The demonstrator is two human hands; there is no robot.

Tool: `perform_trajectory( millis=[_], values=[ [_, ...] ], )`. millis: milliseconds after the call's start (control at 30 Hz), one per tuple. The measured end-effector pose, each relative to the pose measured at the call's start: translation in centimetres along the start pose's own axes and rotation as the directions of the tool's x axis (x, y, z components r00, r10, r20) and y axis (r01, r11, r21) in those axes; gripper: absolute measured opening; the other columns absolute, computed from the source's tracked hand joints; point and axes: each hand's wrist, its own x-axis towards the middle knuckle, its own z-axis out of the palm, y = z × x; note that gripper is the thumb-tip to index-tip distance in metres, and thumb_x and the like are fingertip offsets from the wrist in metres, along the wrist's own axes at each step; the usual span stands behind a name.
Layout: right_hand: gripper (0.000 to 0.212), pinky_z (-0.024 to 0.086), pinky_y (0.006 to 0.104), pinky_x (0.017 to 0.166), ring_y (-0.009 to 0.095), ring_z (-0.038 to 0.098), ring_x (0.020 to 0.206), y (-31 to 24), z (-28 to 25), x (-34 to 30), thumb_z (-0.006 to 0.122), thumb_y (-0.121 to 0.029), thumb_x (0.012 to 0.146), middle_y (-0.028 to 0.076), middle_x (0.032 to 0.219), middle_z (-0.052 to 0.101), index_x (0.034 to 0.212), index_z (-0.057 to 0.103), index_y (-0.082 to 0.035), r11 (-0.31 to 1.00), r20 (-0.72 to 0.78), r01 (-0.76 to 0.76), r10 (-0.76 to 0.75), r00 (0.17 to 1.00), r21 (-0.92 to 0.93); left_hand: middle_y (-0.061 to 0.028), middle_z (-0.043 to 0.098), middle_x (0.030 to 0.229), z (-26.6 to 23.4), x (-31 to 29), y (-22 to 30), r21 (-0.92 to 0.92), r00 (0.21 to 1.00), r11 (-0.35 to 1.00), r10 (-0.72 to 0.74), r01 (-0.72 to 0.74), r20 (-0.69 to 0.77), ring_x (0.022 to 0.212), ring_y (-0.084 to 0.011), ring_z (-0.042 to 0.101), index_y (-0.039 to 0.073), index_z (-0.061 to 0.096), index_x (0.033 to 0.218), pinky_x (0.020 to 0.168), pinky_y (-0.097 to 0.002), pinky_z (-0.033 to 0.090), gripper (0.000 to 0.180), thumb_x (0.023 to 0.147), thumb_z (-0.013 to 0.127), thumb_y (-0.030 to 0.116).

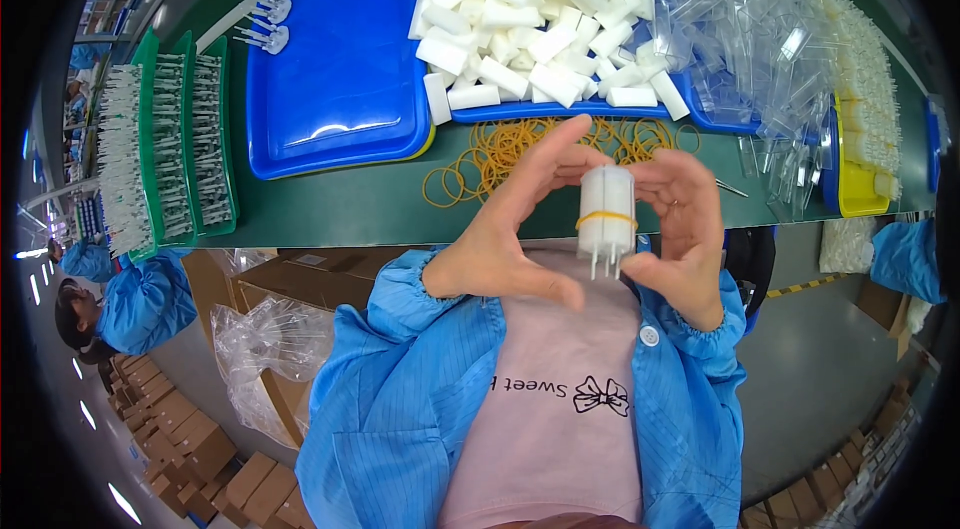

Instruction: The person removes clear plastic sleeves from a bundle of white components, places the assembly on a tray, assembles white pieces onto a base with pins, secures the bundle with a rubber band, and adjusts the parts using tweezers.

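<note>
Above the table's front edge I hold a bundle (607, 201) upright: a white foam block with clear plastic pieces around it, a yellow rubber band about its middle and thin clear prongs at its lower end. My right hand (685, 229) is closed on its right side, thumb low by the prongs and fingers curled behind. On the other side my left hand (510, 229) is open, thumb stretched away and index finger raised; its other fingertips reach the bundle's upper left edge. Loose yellow rubber bands (500, 154) lie on the green table (330, 204) just beyond my hands.
White foam blocks (555, 29) heap on a blue tray, beside piled clear plastic pieces (750, 39). A blue tray (340, 79) at left carries several pronged clear parts (270, 9). Green racks (190, 139) stand further left, a yellow tray (860, 189) right. Another person (135, 304) sits at far left.
</note>
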Motion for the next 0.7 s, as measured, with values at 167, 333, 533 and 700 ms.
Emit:
perform_trajectory(
  millis=[167, 333, 533, 700],
  values=[
    [0.093, 0.038, 0.0365, 0.101, 0.024, 0.049, 0.118, 0.09, -0.13, 0.63, 0.083, -0.015, 0.063, 0.013, 0.123, 0.050, 0.138, 0.030, -0.003, 0.976, -0.014, -0.165, 0.169, 0.985, 0.144, -0.0148, 0.046, 0.130, 0.12, -0.05, -0.61, -0.103, 0.992, 0.990, -0.104, 0.096, -0.076, 0.121, -0.0240, 0.046, 0.007, 0.020, 0.145, 0.104, -0.0390, 0.035, 0.102, 0.066, 0.084, 0.015],
    [0.090, 0.036, 0.0367, 0.102, 0.024, 0.047, 0.119, -0.11, 0.16, 0.42, 0.079, -0.013, 0.066, 0.013, 0.127, 0.046, 0.140, 0.028, -0.004, 0.991, 0.032, -0.105, 0.103, 0.994, 0.081, -0.0149, 0.046, 0.132, 0.33, 0.05, -0.54, -0.176, 0.987, 0.981, -0.108, 0.086, -0.116, 0.122, -0.0234, 0.046, 0.007, 0.023, 0.144, 0.103, -0.0381, 0.036, 0.096, 0.068, 0.082, 0.009],
    [0.084, 0.038, 0.0353, 0.099, 0.023, 0.049, 0.115, 0.09, 0.28, 0.43, 0.073, -0.007, 0.066, 0.012, 0.124, 0.047, 0.139, 0.030, -0.004, 0.991, -0.018, -0.128, 0.129, 0.991, 0.044, -0.0145, 0.046, 0.133, 0.44, 0.05, -0.75, -0.138, 0.985, 0.984, -0.127, 0.111, -0.115, 0.122, -0.0233, 0.046, 0.008, 0.022, 0.144, 0.104, -0.0385, 0.036, 0.097, 0.068, 0.082, 0.007],
    [0.083, 0.040, 0.0329, 0.093, 0.020, 0.051, 0.108, 0.21, 0.25, 0.46, 0.071, -0.005, 0.064, 0.010, 0.119, 0.049, 0.137, 0.032, -0.004, 0.991, -0.038, -0.128, 0.129, 0.991, 0.031, -0.0142, 0.046, 0.131, 0.23, 0.49, -0.36, -0.255, 0.987, 0.959, -0.146, 0.125, -0.068, 0.119, -0.0231, 0.048, 0.008, 0.021, 0.145, 0.102, -0.0376, 0.038, 0.098, 0.068, 0.082, 0.015]
  ],
)
